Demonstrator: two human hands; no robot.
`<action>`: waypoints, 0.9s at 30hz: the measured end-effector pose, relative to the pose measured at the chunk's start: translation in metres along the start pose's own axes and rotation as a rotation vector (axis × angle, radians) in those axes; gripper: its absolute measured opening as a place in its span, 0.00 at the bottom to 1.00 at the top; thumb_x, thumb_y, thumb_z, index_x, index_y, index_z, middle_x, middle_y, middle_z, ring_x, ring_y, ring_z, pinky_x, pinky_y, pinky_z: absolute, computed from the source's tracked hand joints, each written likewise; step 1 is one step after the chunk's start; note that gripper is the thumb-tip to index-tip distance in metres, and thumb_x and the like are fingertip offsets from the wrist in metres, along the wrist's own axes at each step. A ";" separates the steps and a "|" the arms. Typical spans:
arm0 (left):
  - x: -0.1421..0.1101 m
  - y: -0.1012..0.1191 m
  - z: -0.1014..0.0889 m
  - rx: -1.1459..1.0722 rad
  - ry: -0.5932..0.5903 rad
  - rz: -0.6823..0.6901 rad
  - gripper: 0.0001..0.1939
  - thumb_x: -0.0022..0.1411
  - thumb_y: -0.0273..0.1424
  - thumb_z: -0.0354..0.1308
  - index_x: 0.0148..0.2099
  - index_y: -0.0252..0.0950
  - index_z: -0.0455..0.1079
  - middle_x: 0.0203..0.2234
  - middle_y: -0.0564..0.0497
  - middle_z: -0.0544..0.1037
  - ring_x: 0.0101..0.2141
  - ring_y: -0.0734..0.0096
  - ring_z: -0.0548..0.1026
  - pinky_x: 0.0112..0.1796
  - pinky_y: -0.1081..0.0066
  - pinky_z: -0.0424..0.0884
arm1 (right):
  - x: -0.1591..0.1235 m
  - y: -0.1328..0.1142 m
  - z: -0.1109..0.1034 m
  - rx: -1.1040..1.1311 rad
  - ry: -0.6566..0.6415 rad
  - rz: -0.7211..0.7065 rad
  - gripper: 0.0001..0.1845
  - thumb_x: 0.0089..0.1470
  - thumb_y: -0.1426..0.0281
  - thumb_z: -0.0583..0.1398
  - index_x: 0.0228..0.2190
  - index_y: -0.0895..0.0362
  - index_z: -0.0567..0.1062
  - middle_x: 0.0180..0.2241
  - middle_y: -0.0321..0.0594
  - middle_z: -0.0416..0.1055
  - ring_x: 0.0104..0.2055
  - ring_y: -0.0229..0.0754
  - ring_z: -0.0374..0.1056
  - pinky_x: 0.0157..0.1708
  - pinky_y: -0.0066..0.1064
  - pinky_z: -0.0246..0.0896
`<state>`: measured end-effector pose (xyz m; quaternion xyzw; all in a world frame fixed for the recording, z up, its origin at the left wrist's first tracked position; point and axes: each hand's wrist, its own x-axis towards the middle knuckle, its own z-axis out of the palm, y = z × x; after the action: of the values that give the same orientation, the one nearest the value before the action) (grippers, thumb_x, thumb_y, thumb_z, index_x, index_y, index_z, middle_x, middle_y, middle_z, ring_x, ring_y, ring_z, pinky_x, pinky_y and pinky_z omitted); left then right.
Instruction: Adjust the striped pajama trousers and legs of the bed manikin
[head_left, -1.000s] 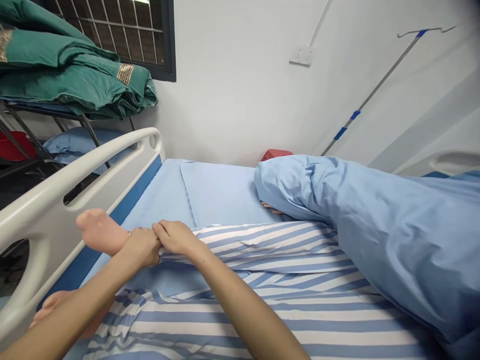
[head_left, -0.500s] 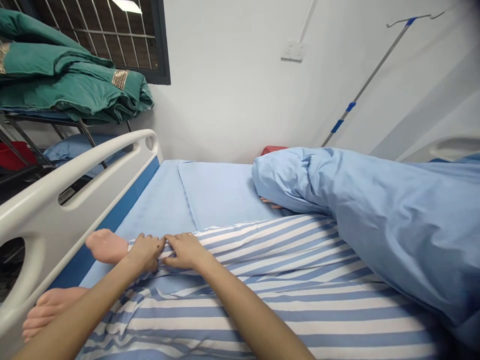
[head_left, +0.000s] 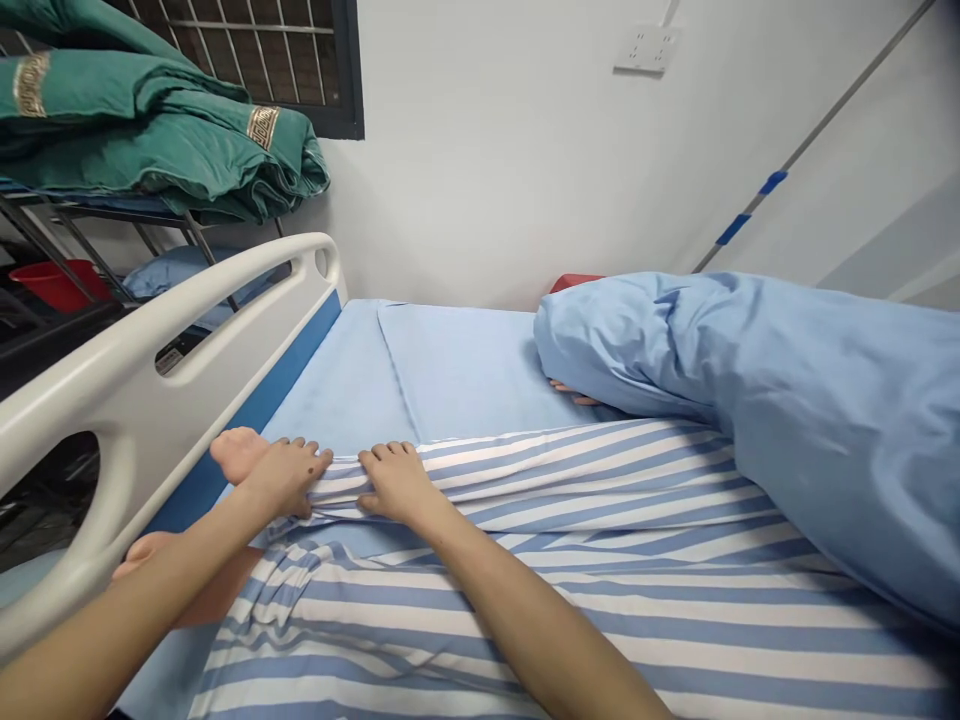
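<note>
Both my hands rest on the hem of a blue-and-white striped trouser leg [head_left: 570, 480] worn by someone lying on a hospital bed. My left hand [head_left: 285, 478] lies over the ankle, fingers curled onto the striped cloth, just behind a bare foot [head_left: 236, 452]. My right hand [head_left: 397, 482] presses down on the same hem beside it, fingers bent and gripping the fabric. A second bare foot [head_left: 150, 548] shows below my left forearm, partly hidden by it. The second striped leg [head_left: 525, 640] lies nearer me.
A white and blue footboard [head_left: 142, 370] runs along the left. A rolled light blue quilt [head_left: 750, 390] lies across the right of the light blue sheet [head_left: 450, 360]. Folded green blankets [head_left: 150, 140] sit on a metal rack at upper left. An IV pole [head_left: 757, 190] leans against the wall.
The raised foot has come down toward the mattress. My hands have drawn the striped hem along the leg toward the ankle and now sit a little apart on it.
</note>
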<state>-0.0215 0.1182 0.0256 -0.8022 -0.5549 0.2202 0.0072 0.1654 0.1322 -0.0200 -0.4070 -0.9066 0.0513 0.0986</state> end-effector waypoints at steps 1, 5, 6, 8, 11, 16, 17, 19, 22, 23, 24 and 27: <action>-0.004 -0.003 -0.002 0.010 0.010 -0.004 0.33 0.40 0.33 0.62 0.52 0.37 0.63 0.44 0.42 0.72 0.43 0.54 0.69 0.43 0.60 0.63 | -0.001 -0.001 -0.001 0.002 0.014 0.003 0.27 0.42 0.58 0.62 0.44 0.57 0.68 0.41 0.47 0.69 0.44 0.51 0.62 0.45 0.42 0.51; -0.019 -0.009 -0.012 0.074 0.008 -0.042 0.33 0.42 0.33 0.62 0.53 0.36 0.62 0.45 0.39 0.71 0.45 0.53 0.68 0.45 0.58 0.60 | -0.003 -0.004 -0.006 0.020 0.050 0.013 0.34 0.39 0.53 0.64 0.47 0.56 0.66 0.43 0.47 0.68 0.47 0.52 0.60 0.50 0.46 0.46; -0.021 -0.009 -0.014 0.090 0.005 -0.046 0.33 0.42 0.33 0.62 0.53 0.35 0.62 0.45 0.38 0.72 0.45 0.53 0.68 0.45 0.57 0.59 | -0.004 -0.004 -0.007 0.025 0.050 0.015 0.36 0.38 0.52 0.64 0.47 0.55 0.66 0.43 0.47 0.68 0.47 0.53 0.59 0.50 0.46 0.45; -0.026 -0.008 -0.016 0.116 -0.006 -0.053 0.35 0.42 0.33 0.62 0.54 0.33 0.62 0.44 0.37 0.72 0.45 0.52 0.69 0.47 0.56 0.58 | -0.004 -0.005 -0.008 0.034 0.049 0.018 0.38 0.37 0.51 0.64 0.48 0.55 0.65 0.44 0.47 0.67 0.48 0.54 0.58 0.50 0.47 0.45; -0.028 -0.006 -0.017 0.144 -0.010 -0.075 0.35 0.41 0.34 0.62 0.54 0.33 0.62 0.44 0.37 0.73 0.44 0.53 0.69 0.48 0.56 0.55 | -0.004 -0.004 -0.005 0.045 0.025 0.029 0.40 0.36 0.50 0.64 0.49 0.55 0.65 0.45 0.48 0.67 0.49 0.54 0.59 0.50 0.47 0.45; -0.020 -0.005 -0.009 0.181 -0.004 -0.106 0.30 0.38 0.37 0.63 0.47 0.34 0.68 0.41 0.38 0.75 0.42 0.51 0.70 0.47 0.54 0.55 | -0.003 -0.001 0.001 0.006 -0.043 0.090 0.39 0.35 0.49 0.64 0.47 0.57 0.66 0.44 0.49 0.68 0.47 0.55 0.61 0.51 0.50 0.43; -0.017 -0.003 -0.006 0.185 -0.003 -0.112 0.29 0.37 0.36 0.63 0.46 0.33 0.68 0.40 0.38 0.75 0.42 0.50 0.70 0.46 0.53 0.56 | -0.002 0.000 0.001 -0.003 -0.047 0.100 0.38 0.36 0.50 0.64 0.47 0.57 0.66 0.43 0.49 0.68 0.47 0.55 0.61 0.51 0.50 0.43; -0.011 0.003 0.002 0.181 0.014 -0.117 0.26 0.38 0.32 0.62 0.44 0.32 0.69 0.39 0.38 0.75 0.40 0.51 0.70 0.43 0.56 0.58 | -0.002 0.001 0.002 -0.018 -0.054 0.112 0.37 0.37 0.51 0.64 0.46 0.57 0.66 0.43 0.48 0.69 0.46 0.54 0.62 0.51 0.50 0.43; -0.004 0.018 0.016 0.136 0.112 -0.118 0.23 0.43 0.25 0.56 0.46 0.29 0.67 0.38 0.37 0.75 0.40 0.52 0.71 0.40 0.59 0.60 | -0.002 0.003 0.002 -0.037 -0.070 0.112 0.33 0.39 0.52 0.63 0.44 0.57 0.67 0.42 0.48 0.69 0.45 0.53 0.63 0.49 0.47 0.47; -0.002 0.023 0.020 0.116 0.151 -0.128 0.23 0.44 0.24 0.54 0.47 0.28 0.67 0.37 0.37 0.75 0.40 0.52 0.71 0.40 0.59 0.60 | -0.001 0.005 0.003 -0.041 -0.074 0.101 0.31 0.40 0.53 0.63 0.44 0.57 0.67 0.42 0.48 0.70 0.45 0.53 0.63 0.48 0.46 0.49; 0.000 0.028 0.023 0.097 0.183 -0.143 0.22 0.46 0.23 0.53 0.47 0.27 0.66 0.37 0.36 0.75 0.39 0.52 0.71 0.40 0.59 0.60 | -0.001 0.006 0.003 -0.044 -0.076 0.088 0.30 0.41 0.53 0.62 0.43 0.57 0.68 0.42 0.48 0.70 0.44 0.52 0.63 0.46 0.44 0.50; 0.002 0.037 0.028 0.058 0.226 -0.184 0.20 0.47 0.23 0.51 0.46 0.27 0.66 0.36 0.37 0.75 0.38 0.53 0.71 0.39 0.59 0.59 | 0.001 0.009 0.005 -0.049 -0.078 0.053 0.29 0.42 0.52 0.61 0.43 0.56 0.68 0.41 0.47 0.70 0.43 0.52 0.64 0.43 0.42 0.52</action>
<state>0.0023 0.0996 -0.0097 -0.7670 -0.6152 0.1430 0.1129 0.1708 0.1388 -0.0261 -0.4309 -0.8997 0.0473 0.0519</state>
